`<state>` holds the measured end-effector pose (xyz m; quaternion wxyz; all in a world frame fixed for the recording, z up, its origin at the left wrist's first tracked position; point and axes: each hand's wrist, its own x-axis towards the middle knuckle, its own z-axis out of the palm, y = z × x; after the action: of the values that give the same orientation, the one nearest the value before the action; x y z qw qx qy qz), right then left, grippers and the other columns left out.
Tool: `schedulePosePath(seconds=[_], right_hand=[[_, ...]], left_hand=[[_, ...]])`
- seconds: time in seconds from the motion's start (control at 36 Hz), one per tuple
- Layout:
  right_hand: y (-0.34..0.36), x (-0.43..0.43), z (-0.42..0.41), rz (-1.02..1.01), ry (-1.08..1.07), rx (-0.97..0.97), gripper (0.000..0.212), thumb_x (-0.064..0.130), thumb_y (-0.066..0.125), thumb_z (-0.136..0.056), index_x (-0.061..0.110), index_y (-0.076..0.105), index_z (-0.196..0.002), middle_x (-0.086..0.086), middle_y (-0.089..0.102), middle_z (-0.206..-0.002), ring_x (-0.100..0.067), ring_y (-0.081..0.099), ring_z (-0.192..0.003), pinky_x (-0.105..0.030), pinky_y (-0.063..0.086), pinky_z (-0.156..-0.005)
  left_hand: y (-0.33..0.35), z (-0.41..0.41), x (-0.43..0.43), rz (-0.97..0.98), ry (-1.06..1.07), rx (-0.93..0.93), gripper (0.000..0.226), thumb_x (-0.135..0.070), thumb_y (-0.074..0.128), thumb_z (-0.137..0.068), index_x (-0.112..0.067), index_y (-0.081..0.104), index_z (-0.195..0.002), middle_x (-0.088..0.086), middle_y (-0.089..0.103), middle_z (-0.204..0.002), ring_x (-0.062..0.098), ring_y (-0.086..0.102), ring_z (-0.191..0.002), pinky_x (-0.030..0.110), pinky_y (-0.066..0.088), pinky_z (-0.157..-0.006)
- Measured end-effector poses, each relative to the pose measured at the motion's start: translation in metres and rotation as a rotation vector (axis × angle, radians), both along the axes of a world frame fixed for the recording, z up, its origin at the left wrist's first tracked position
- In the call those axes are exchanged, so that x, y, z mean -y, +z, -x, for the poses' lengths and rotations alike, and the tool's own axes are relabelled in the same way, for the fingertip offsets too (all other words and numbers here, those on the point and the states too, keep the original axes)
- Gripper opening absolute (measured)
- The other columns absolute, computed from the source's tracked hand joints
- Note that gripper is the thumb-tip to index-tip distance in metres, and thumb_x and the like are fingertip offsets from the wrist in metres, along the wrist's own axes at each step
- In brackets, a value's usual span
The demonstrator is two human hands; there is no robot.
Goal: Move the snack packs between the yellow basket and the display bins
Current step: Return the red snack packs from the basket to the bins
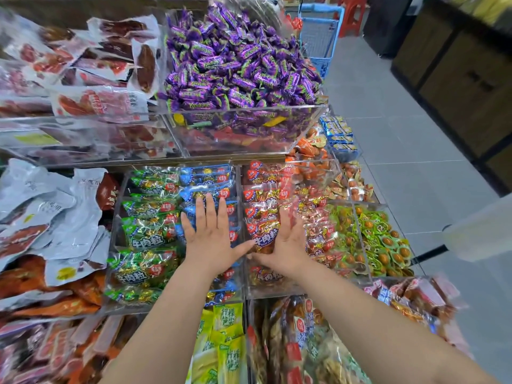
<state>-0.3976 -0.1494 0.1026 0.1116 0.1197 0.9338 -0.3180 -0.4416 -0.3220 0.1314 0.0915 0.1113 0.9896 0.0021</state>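
Snack packs point(144, 270) fill the clear display bins point(274, 291) on the lower tier. Green packs point(146, 234) are at left with blue packs point(206, 176) beside them, and red packs point(263, 187) are in the next bin right, past a clear divider. Left hand point(210, 239) lies palm down, flat on the blue packs, with fingers straight and spread wide and the thumb pointing right. Right hand point(288, 245) stands edge-on in the red bin, palm facing left against one upright red pack point(263, 234). Its fingers look straight and close together but are motion-blurred, so can't tell if they actually grip. The two thumbs nearly touch just below that pack, which sits between the hands. On the upper tier, purple candies point(238, 65) are heaped in a clear bin directly behind. Yellow-green packs point(227, 331) are in the near bin between the forearms. Blue basket point(318, 40) stands on the grey floor point(401, 134) at the far right end of the display.
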Motion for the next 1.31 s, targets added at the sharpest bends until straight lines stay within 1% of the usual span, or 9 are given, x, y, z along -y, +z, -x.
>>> schedulePosePath(seconds=[0.17,0.42,0.56,0.67,0.86,0.97,1.03,1.11,1.31], right_hand=[[0.001,-0.009,0.003,-0.017,-0.033,-0.259,0.11,0.057,0.077,-0.064,0.039,0.002,-0.143,0.004,-0.025,-0.149,-0.029,-0.004,-0.144,-0.043,0.014,-0.115],[0.003,-0.021,0.005,0.181,0.035,-0.172,0.124,0.058,0.081,-0.058,0.046,-0.012,-0.14,0.021,-0.03,-0.143,-0.019,-0.007,-0.144,-0.036,0.012,-0.112],[0.012,-0.027,-0.009,0.277,-0.005,-0.155,0.117,0.05,0.08,-0.066,0.052,-0.014,-0.137,0.016,-0.024,-0.149,-0.014,-0.01,-0.143,-0.033,0.005,-0.111],[0.019,-0.032,-0.021,0.355,-0.102,-0.141,0.109,0.044,0.076,-0.075,0.042,-0.009,-0.143,0.012,-0.012,-0.152,-0.018,0.004,-0.143,-0.039,0.014,-0.115],[0.029,-0.051,-0.047,0.448,-0.257,-0.207,0.096,0.026,0.075,-0.079,0.043,0.005,-0.143,0.005,0.01,-0.156,-0.02,0.02,-0.141,-0.036,0.022,-0.111],[0.04,-0.063,-0.063,0.391,-0.353,-0.307,0.074,0.02,0.071,-0.082,0.026,0.028,-0.142,0.001,0.031,-0.147,-0.017,0.036,-0.131,-0.032,0.03,-0.108],[0.045,-0.075,-0.078,0.441,-0.422,-0.313,0.053,0.018,0.066,-0.086,0.025,0.044,-0.133,0.003,0.045,-0.135,-0.016,0.052,-0.113,-0.021,0.046,-0.087],[0.041,-0.095,-0.116,0.553,-0.5,-0.313,0.02,0.016,0.06,-0.09,0.023,0.06,-0.109,0.003,0.063,-0.11,-0.014,0.061,-0.097,-0.01,0.045,-0.068],[0.005,-0.144,-0.253,0.638,-0.851,-0.269,0.016,0.007,0.062,-0.087,0.023,0.063,-0.091,-0.006,0.064,-0.092,-0.019,0.057,-0.077,-0.034,0.046,-0.076]], left_hand=[[-0.003,-0.001,0.001,-0.008,-0.003,-0.012,0.109,-0.088,0.014,-0.073,-0.017,-0.046,-0.13,0.01,-0.043,-0.144,0.031,-0.04,-0.134,0.061,-0.017,-0.107],[0.002,0.0,-0.002,0.013,0.01,0.026,0.112,-0.086,0.022,-0.077,-0.014,-0.032,-0.144,0.014,-0.037,-0.151,0.034,-0.034,-0.138,0.061,-0.015,-0.109],[0.008,-0.004,-0.003,0.023,0.015,0.012,0.11,-0.085,0.023,-0.078,-0.015,-0.026,-0.147,0.014,-0.029,-0.155,0.033,-0.03,-0.141,0.06,-0.012,-0.111],[0.014,-0.007,-0.004,-0.002,0.032,0.022,0.105,-0.082,0.026,-0.081,-0.018,-0.019,-0.151,0.012,-0.023,-0.158,0.031,-0.025,-0.143,0.059,-0.011,-0.112],[0.034,-0.035,-0.028,-0.281,0.066,-0.07,0.073,-0.053,0.047,-0.092,-0.018,0.021,-0.151,0.006,0.013,-0.161,0.027,-0.006,-0.148,0.053,-0.005,-0.116],[0.043,-0.074,-0.055,-0.496,0.013,-0.223,0.045,-0.033,0.058,-0.088,-0.015,0.055,-0.129,0.007,0.057,-0.125,0.031,0.042,-0.125,0.047,0.033,-0.103],[0.043,-0.095,-0.071,-0.625,-0.02,-0.129,0.033,-0.027,0.058,-0.089,-0.015,0.061,-0.12,0.003,0.065,-0.102,0.024,0.058,-0.099,0.04,0.046,-0.086],[0.035,-0.125,-0.097,-0.74,-0.033,0.163,0.015,-0.031,0.053,-0.093,-0.026,0.059,-0.106,-0.008,0.063,-0.086,0.009,0.057,-0.074,0.03,0.045,-0.065],[-0.016,-0.201,-0.167,-0.68,-0.121,0.603,0.01,-0.019,0.054,-0.093,-0.014,0.063,-0.096,0.007,0.061,-0.084,0.024,0.059,-0.081,0.033,0.047,-0.076]])
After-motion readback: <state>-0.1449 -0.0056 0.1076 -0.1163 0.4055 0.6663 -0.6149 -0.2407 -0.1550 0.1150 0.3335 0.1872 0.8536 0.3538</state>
